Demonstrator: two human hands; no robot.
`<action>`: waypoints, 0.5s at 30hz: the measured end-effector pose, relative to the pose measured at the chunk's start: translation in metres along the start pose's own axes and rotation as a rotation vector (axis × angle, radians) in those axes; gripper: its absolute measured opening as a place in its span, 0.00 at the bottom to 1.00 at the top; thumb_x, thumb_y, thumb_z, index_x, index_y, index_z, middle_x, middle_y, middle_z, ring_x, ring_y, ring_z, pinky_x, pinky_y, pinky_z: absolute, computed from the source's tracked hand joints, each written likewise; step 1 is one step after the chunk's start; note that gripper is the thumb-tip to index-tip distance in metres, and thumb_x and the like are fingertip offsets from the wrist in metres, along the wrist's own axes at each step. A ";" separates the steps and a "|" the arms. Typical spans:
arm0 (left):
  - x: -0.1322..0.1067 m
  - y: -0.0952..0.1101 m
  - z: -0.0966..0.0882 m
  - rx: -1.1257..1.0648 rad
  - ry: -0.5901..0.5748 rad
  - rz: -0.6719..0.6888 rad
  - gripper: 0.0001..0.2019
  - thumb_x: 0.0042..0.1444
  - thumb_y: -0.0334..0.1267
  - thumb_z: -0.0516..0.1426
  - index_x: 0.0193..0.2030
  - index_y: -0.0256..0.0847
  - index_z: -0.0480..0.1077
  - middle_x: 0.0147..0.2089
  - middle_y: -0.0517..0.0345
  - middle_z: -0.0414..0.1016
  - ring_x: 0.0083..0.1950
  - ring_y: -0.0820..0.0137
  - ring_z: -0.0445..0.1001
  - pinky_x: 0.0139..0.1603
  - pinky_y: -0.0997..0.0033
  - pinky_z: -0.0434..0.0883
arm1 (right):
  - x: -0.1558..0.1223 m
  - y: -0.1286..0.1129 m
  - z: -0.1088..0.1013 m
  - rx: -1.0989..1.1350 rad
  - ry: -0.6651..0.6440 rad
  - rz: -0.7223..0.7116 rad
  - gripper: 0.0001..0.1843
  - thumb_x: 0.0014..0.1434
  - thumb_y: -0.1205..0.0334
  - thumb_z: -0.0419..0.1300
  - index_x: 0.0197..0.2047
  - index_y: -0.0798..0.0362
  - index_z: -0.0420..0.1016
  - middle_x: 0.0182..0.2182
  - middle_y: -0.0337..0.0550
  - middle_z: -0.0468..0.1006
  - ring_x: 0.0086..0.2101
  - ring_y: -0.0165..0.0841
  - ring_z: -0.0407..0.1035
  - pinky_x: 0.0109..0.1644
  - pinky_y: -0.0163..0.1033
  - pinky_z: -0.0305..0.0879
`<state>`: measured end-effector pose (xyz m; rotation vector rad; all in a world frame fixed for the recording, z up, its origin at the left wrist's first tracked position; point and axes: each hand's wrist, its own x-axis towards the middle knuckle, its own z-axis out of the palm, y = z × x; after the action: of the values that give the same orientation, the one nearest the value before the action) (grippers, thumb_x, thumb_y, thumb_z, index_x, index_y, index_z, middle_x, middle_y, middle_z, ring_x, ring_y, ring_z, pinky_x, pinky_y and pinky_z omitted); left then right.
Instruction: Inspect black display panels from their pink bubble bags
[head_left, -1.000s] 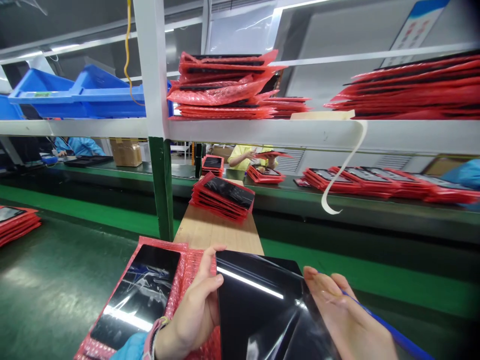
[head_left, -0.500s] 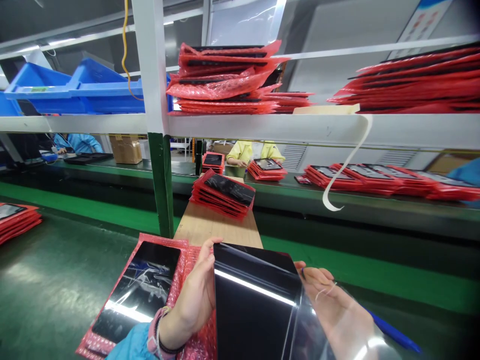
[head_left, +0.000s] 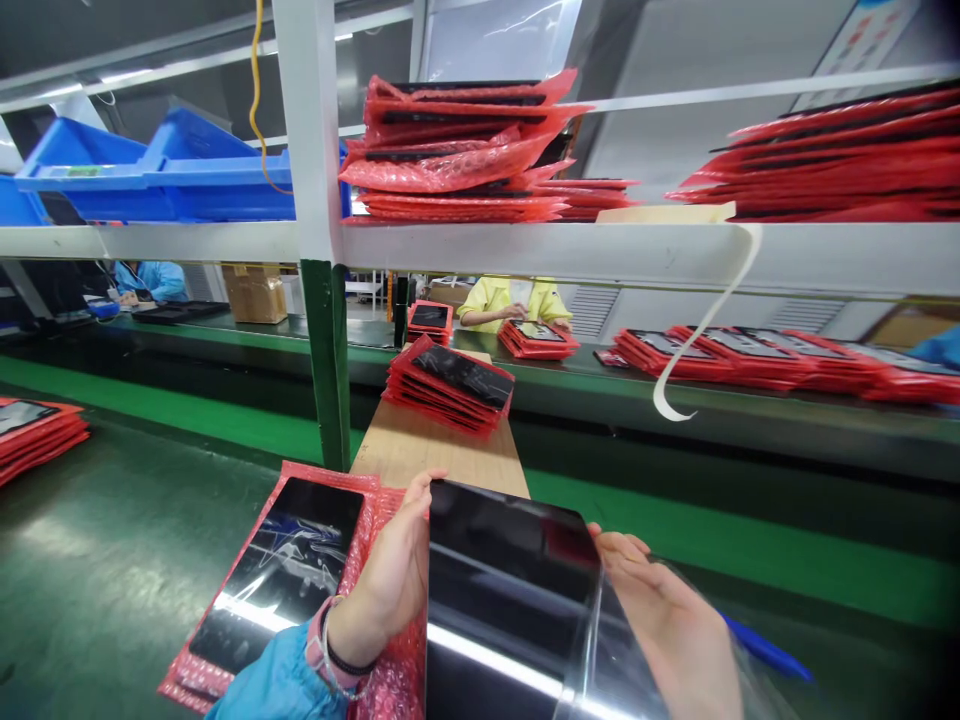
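Observation:
A glossy black screen panel [head_left: 502,590] is held up in front of me, tilted, with a bright light strip reflected across it. My left hand [head_left: 394,565] grips its left edge, fingers closed round the rim. At the opposite edge, my right hand [head_left: 667,610] closes on the panel's upper right side. A clear film [head_left: 619,660] hangs loose from that side and partly covers the right hand. Left of my hands, another black panel [head_left: 292,565] with wrinkled film lies on red bubble wrap [head_left: 375,500]. A blue pen-like object [head_left: 765,648] rests on the bench behind the right hand.
A wooden board [head_left: 420,440] bridges to the far bench, carrying a stack of red-wrapped panels [head_left: 450,385]. More wrapped panels [head_left: 465,160] and blue bins [head_left: 150,175] fill the shelf above. A green-white post [head_left: 322,350] stands ahead. A paper strip [head_left: 705,340] dangles. Co-workers sit beyond.
The panel has tilted slightly, so its light reflection sits lower. The right hand has shifted a little left along the edge. Both hands keep hold, and the camera view has moved slightly.

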<state>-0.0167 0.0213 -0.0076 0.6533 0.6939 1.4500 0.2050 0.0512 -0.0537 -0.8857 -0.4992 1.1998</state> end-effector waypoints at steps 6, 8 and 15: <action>0.007 -0.003 -0.003 -0.012 0.012 -0.037 0.12 0.62 0.34 0.54 0.48 0.40 0.76 0.57 0.56 0.77 0.77 0.69 0.38 0.74 0.66 0.32 | 0.013 0.015 -0.005 -0.048 -0.047 -0.062 0.12 0.39 0.65 0.64 0.24 0.47 0.62 0.25 0.36 0.68 0.35 0.40 0.73 0.52 0.53 0.73; 0.008 -0.004 -0.004 -0.012 0.010 -0.040 0.12 0.62 0.35 0.54 0.49 0.40 0.75 0.57 0.56 0.77 0.77 0.69 0.38 0.74 0.65 0.34 | 0.017 0.016 -0.005 -0.059 -0.050 -0.077 0.10 0.44 0.63 0.64 0.26 0.48 0.64 0.27 0.37 0.70 0.36 0.39 0.73 0.48 0.51 0.74; 0.006 -0.004 -0.006 0.021 -0.011 0.010 0.13 0.63 0.34 0.52 0.51 0.41 0.74 0.61 0.57 0.74 0.75 0.67 0.48 0.74 0.66 0.39 | 0.011 0.012 0.005 -0.082 -0.022 -0.048 0.12 0.65 0.55 0.60 0.44 0.55 0.73 0.39 0.42 0.76 0.35 0.33 0.73 0.37 0.42 0.73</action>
<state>-0.0189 0.0270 -0.0143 0.6819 0.6988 1.4492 0.1974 0.0643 -0.0617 -0.9265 -0.5881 1.1530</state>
